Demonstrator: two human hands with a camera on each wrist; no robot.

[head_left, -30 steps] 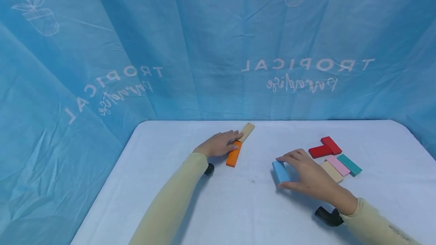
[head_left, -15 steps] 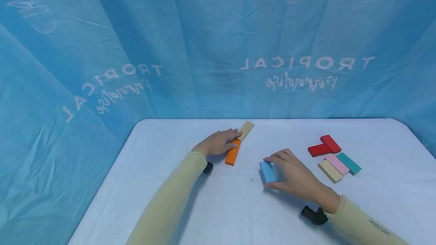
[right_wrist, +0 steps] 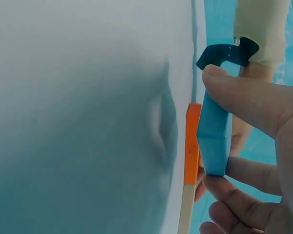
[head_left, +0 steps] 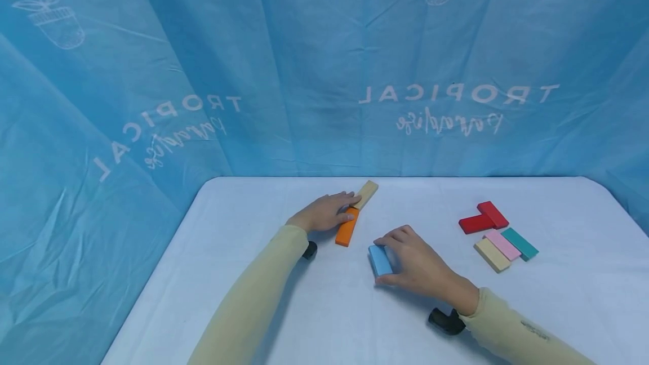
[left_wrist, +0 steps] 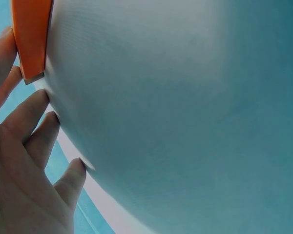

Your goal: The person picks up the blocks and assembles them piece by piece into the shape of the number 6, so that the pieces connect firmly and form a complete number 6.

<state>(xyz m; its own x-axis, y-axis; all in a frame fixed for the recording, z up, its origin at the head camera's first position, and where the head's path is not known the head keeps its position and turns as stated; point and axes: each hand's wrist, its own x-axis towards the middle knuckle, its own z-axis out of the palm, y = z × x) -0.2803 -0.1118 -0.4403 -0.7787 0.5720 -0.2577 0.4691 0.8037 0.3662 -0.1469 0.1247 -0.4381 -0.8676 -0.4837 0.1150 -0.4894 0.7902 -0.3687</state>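
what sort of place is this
Possibly a staged tabletop work area, judging by the white-covered table, the blue printed sheeting hung behind it, and the small coloured blocks on top.

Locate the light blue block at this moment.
In the head view, the light blue block is in the right-hand grip, just right of centre, lower and farther right than the orange block.

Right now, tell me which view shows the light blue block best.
The right wrist view: the light blue block appears largest there, held by the right hand. The head view shows it small, partly covered; the left wrist view doesn't show it.
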